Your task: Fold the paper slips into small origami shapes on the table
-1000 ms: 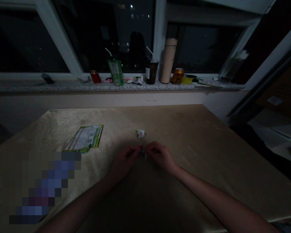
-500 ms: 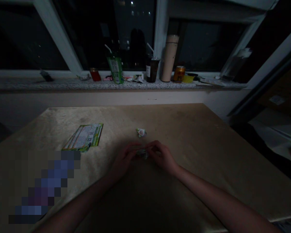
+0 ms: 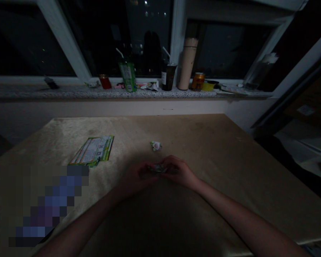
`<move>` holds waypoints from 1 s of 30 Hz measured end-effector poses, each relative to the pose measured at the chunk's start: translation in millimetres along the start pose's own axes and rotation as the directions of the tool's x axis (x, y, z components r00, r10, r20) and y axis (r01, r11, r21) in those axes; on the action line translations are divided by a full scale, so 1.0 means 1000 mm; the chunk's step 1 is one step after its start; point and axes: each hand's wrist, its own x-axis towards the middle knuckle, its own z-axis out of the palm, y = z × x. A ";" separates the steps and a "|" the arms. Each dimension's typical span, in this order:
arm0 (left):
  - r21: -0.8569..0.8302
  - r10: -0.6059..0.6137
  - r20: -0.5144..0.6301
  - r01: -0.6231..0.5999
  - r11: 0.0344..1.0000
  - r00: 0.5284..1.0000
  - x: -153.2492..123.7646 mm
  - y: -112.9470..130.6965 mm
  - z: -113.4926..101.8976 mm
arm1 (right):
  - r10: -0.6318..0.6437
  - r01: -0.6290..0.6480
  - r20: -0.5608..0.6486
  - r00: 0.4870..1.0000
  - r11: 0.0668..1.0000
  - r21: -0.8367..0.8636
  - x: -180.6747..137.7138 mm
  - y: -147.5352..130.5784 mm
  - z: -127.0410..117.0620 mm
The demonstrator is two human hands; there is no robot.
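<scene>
Over the middle of the table, my left hand (image 3: 139,175) and my right hand (image 3: 179,172) meet around a small folded piece of printed paper (image 3: 157,167). Fingers of both hands pinch it from either side; the dim light hides its exact shape. Just beyond the hands lies a small folded paper piece (image 3: 156,145), white with green and some red print, touched by neither hand. To the left rests a small stack of green and white printed sheets (image 3: 92,150), fanned slightly.
A blurred-out bluish object (image 3: 53,203) lies on the table (image 3: 203,139) at left. Along the stone windowsill (image 3: 144,93) stand a green cup with a straw (image 3: 127,76), a dark cup (image 3: 168,76), a pink thermos (image 3: 187,64), an orange can (image 3: 197,81) and a red jar (image 3: 105,81).
My left hand's fingers have curled in more around the folded paper, and the paper has tilted between the hands. The piece beyond and the stack stay where they were.
</scene>
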 end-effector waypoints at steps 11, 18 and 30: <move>0.174 -0.024 0.023 0.019 0.985 0.999 0.001 -0.004 -0.001 | -0.010 0.099 0.281 0.960 0.948 -0.303 0.000 0.002 -0.012; 0.159 -0.036 0.011 0.034 0.987 0.999 0.002 -0.007 -0.002 | -0.053 0.080 0.136 0.989 0.978 -0.195 -0.001 0.009 -0.007; 0.131 -0.024 -0.054 0.031 0.991 0.998 0.001 -0.002 -0.003 | 0.154 -0.155 0.054 0.987 0.987 0.031 -0.002 -0.001 -0.002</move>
